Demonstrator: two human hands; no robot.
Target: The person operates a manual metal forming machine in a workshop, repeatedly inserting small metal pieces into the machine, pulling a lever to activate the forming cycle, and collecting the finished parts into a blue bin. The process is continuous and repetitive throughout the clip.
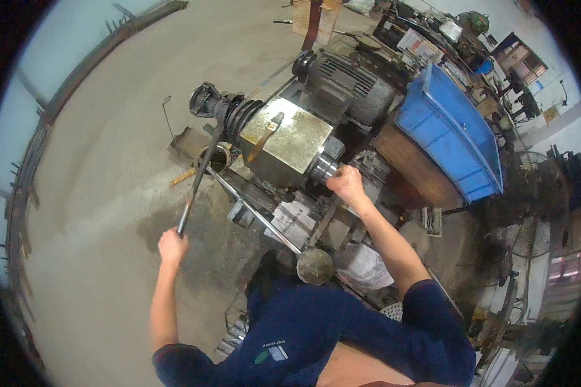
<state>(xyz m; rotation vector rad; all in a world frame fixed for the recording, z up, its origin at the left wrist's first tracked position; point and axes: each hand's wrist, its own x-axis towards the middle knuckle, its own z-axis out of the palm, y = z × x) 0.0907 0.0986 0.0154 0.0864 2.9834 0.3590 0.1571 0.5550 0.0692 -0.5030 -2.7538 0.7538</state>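
Note:
My left hand [173, 246] is wrapped around the lower end of a long metal lever [195, 187], which slants up to the ribbed pulley end of a machine. My right hand [347, 185] is closed at the shiny metal spindle [323, 168] on the machine's right side. Its fingers cover whatever they grip there. Between the two stands the block-shaped machine head [297, 129], oily and yellowish on top. A flat brush [265, 137] lies across it. In front, a shiny rod [258, 209] slopes down toward a round grey knob [315, 266] near my body.
A dark electric motor [348, 84] sits behind the machine head. To the right, a large blue bin [448, 132] rests on a wooden board [419, 164]. Paper sheets [292, 222] lie below the spindle. A round metal container [216, 157] stands beside the lever. Long bars [51, 109] line the left wall.

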